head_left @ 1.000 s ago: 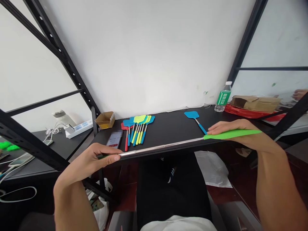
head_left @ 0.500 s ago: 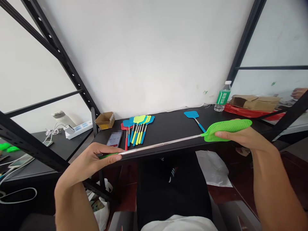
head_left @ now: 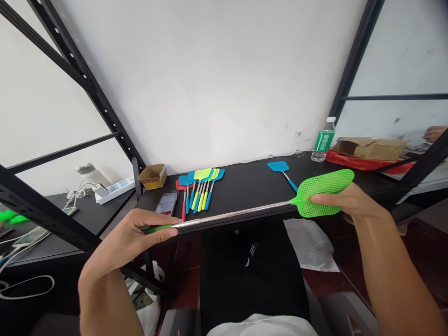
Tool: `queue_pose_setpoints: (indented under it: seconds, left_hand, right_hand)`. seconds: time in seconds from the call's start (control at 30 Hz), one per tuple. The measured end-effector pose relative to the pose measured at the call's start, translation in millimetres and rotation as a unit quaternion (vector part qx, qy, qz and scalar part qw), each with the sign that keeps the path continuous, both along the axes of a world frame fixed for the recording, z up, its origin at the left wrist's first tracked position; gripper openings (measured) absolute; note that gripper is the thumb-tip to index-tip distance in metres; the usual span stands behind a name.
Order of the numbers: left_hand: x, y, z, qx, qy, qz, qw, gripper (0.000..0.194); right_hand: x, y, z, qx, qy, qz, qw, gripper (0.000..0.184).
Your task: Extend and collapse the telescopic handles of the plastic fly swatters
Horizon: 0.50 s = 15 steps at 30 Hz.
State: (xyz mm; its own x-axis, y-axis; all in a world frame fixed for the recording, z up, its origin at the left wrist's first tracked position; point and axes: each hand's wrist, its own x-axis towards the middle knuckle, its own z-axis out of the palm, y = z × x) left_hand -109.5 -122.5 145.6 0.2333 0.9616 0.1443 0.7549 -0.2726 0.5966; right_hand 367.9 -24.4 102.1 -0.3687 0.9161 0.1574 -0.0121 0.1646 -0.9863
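A green fly swatter (head_left: 324, 189) with an extended silver telescopic shaft stretches between my two hands, above the front edge of the black table (head_left: 245, 189). My left hand (head_left: 147, 228) is closed round its green handle. At the other end my right hand (head_left: 341, 203) grips the perforated head, thumb on its face and fingers hidden behind. Beyond the shaft lies a row of several swatters (head_left: 203, 189) in blue, yellow and red, side by side. A single blue swatter (head_left: 279, 166) lies farther right, its handle end partly behind the green head.
A phone (head_left: 165, 204) and a small open cardboard box (head_left: 153, 176) are at the table's left. A water bottle (head_left: 324, 140) stands at the back right, near a cardboard piece (head_left: 373, 148) on red plastic. Black metal posts (head_left: 105, 112) frame both sides. Another person's hand (head_left: 435, 134) shows far right.
My right hand has turned the green swatter's head so its face shows more broadly, and has shifted slightly left. My left hand stays on the handle.
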Motion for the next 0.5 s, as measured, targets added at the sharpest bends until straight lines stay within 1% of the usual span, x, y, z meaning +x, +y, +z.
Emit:
queue_pose_setpoints:
  seconds: [0.1,0.23,0.4,0.5]
  left_hand:
    - [1.8,-0.7,0.2,0.012,0.001,0.010,1.000,0.025]
    - [4.4,-2.2,1.7,0.025,0.006,0.015,1.000,0.025]
    - [7.4,-4.7,4.9,0.022,0.015,0.018,0.999,0.029]
    - [8.2,-5.8,5.0,0.039,0.019,0.012,0.999,0.030]
  right_hand:
    - [-3.8,0.5,-0.3,-0.008,0.014,-0.008,1.000,0.034]
    - [-4.4,3.2,-3.3,-0.024,0.033,0.006,0.999,0.036]
    - [-6.8,2.9,0.6,-0.036,0.047,0.038,0.997,0.031]
    - [-8.4,2.5,3.1,-0.040,0.056,0.051,0.996,0.027]
